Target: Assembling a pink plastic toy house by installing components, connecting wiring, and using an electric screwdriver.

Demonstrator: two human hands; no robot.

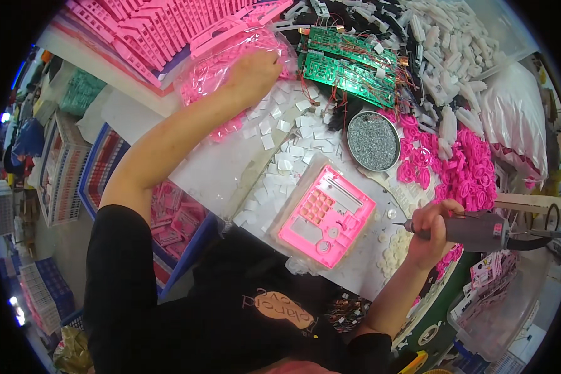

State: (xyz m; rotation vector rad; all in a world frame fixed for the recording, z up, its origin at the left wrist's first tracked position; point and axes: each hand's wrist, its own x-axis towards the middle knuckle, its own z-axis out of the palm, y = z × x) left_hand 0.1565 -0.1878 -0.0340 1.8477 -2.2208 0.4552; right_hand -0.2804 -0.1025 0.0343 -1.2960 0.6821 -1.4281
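My left hand (254, 76) reaches to the clear plastic bag (287, 53) of small pink plastic parts (221, 65). Its fingers curl down at the bag, and what they hold, if anything, is hidden. In my right hand (427, 234) is a grey electric screwdriver (477, 232), its thin bit pointing left. Between my arms, a pink plastic housing (328, 215) with a grid of square openings lies tilted on a plastic-wrapped block (280, 219). A round metal tin (350, 146) full of small screws (374, 141) stands just beyond it.
Green circuit boards (349, 78) with thin wires lie at the back, beside heaped white plastic parts (445, 56). Pink ring-shaped parts (467, 168) pile up on the right. White square pieces (296, 149) scatter over the table. A blue crate (193, 252) holds pink parts at lower left.
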